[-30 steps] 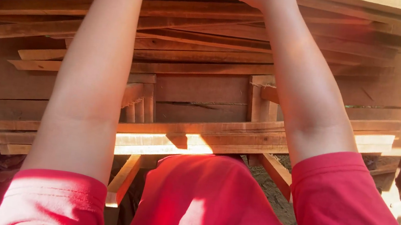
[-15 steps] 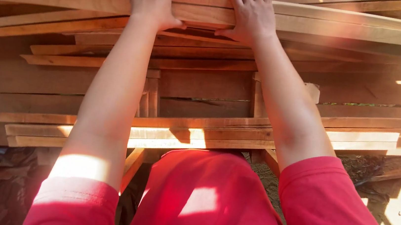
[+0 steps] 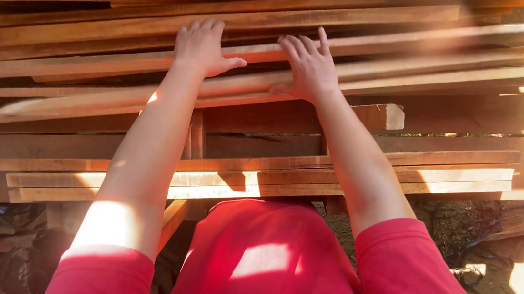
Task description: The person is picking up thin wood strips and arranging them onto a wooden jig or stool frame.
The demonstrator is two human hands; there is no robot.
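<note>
Hands pressed flat on a long plank atop a stack of rough boards.

Nearest, red sleeves (image 3: 414, 273) reach forward over the stack's (image 3: 259, 173) near edge; farther on, the left hand (image 3: 202, 47) and right hand (image 3: 310, 68) lie open, fingers spread, palms down on the plank (image 3: 118, 96), gripping nothing. I judge that shifting it cleanly calls for even pressure from both palms, sliding along its length so neighbouring boards (image 3: 225, 7) stay put.

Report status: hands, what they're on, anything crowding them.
Left hand and right hand flat on one long plank, palms down. Plank tops a loose stack. More planks lie beyond the fingertips.
</note>
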